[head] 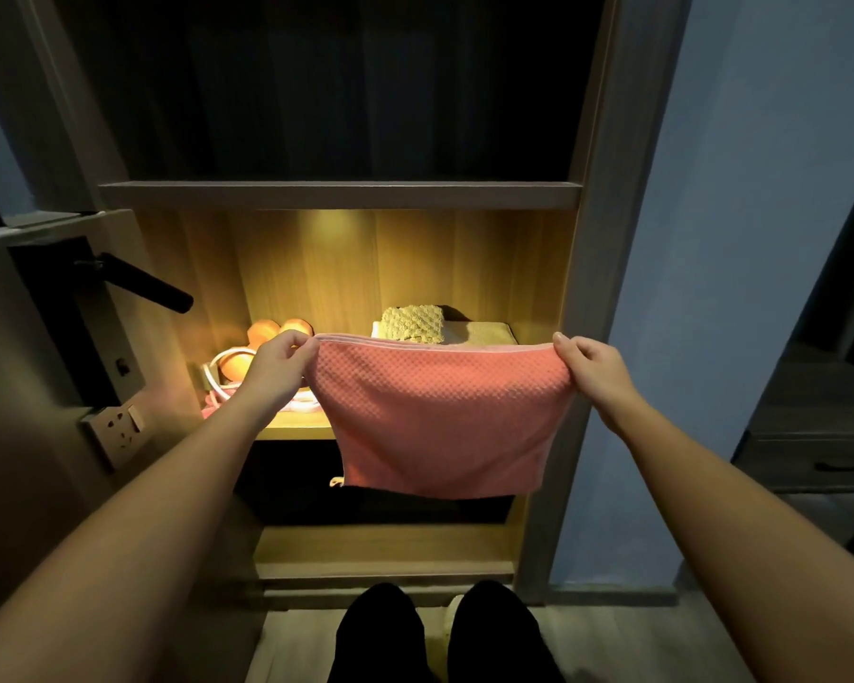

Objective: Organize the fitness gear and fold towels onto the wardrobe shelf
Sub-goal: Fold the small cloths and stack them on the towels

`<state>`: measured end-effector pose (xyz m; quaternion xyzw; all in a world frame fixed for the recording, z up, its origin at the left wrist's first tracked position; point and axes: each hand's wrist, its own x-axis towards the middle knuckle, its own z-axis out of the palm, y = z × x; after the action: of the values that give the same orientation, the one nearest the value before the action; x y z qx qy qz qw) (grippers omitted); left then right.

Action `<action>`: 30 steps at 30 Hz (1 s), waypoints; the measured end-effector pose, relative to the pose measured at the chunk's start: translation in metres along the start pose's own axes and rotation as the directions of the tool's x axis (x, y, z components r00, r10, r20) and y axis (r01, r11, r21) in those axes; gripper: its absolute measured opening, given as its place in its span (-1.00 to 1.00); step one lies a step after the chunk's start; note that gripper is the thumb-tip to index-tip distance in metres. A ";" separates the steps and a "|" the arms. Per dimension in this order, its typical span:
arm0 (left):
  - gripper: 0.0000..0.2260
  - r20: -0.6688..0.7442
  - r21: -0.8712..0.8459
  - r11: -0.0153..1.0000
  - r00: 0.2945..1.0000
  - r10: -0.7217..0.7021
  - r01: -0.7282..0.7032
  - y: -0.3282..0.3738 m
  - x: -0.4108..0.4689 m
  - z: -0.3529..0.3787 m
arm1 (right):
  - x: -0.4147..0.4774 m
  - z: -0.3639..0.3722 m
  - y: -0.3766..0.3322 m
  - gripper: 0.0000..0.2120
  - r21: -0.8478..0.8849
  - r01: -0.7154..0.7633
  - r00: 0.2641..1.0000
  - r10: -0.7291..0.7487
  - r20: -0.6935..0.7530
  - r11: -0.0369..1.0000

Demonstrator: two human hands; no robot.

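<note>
Towel (440, 421), pink and waffle-woven, hangs in front of the lit wardrobe shelf (294, 425), stretched flat between two hands. The left hand (277, 367) pinches its top left corner and the right hand (593, 372) its top right. Behind it on the shelf lie folded pale towels (412, 323), with orange and white fitness gear (262, 337) to their left.

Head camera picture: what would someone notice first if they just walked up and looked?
The pink towel jumps out first, stretched in mid-air in front of the wardrobe, with the left hand and right hand each pinching a top corner. Behind it glows the lit shelf, with folded towels stacked at its right and orange rounded items at its left.
</note>
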<state>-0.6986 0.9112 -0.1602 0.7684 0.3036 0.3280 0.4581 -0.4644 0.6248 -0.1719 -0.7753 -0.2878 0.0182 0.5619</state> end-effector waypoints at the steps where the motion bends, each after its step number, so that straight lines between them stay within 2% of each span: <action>1: -0.77 -0.010 0.004 1.000 1.000 0.002 -0.002 -0.001 0.000 0.000 | -0.001 0.000 0.000 -0.60 -0.002 0.000 1.000 0.000 -0.015 1.000; 7: -0.76 -0.035 0.057 0.998 0.999 -0.010 0.012 -0.007 0.003 0.000 | 0.001 0.002 0.001 -0.59 -0.012 -0.009 0.996 0.008 -0.085 1.000; 13: -0.78 -0.021 0.071 0.997 1.000 -0.002 0.004 -0.003 0.009 -0.006 | 0.011 0.001 0.004 -0.73 -0.049 0.000 1.000 0.001 0.012 0.999; 16: -0.78 0.019 0.106 0.994 1.000 0.016 -0.018 0.001 0.014 -0.012 | 0.018 -0.006 0.004 -0.80 -0.037 -0.022 0.990 0.027 0.140 0.999; 19: -0.79 0.038 0.143 0.989 0.999 0.032 -0.037 0.003 0.021 -0.015 | 0.026 -0.012 0.003 -0.81 0.017 -0.149 0.928 0.134 0.347 0.989; 21: -0.80 0.045 0.174 0.984 0.998 0.036 -0.044 0.003 0.025 -0.017 | 0.029 -0.014 0.003 -0.84 0.064 -0.207 0.894 0.162 0.419 0.976; 23: -0.81 0.053 0.187 0.981 0.998 0.038 -0.048 0.002 0.028 -0.016 | 0.033 -0.011 0.004 -0.83 0.074 -0.198 0.901 0.152 0.406 0.977; 28: -0.82 0.024 0.161 0.985 0.998 0.062 -0.065 0.005 0.029 -0.012 | 0.038 0.000 0.000 -0.79 -0.032 -0.002 0.983 0.008 0.184 0.999; 30: -0.81 0.019 0.156 0.987 0.999 0.039 -0.042 -0.002 0.025 -0.013 | 0.034 -0.001 0.002 -0.85 -0.048 -0.006 0.978 0.016 0.209 0.999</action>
<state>-0.6941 0.9380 -0.1514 0.8106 0.3090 0.3063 0.3919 -0.4351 0.6392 -0.1635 -0.7836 -0.3415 0.0959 0.5100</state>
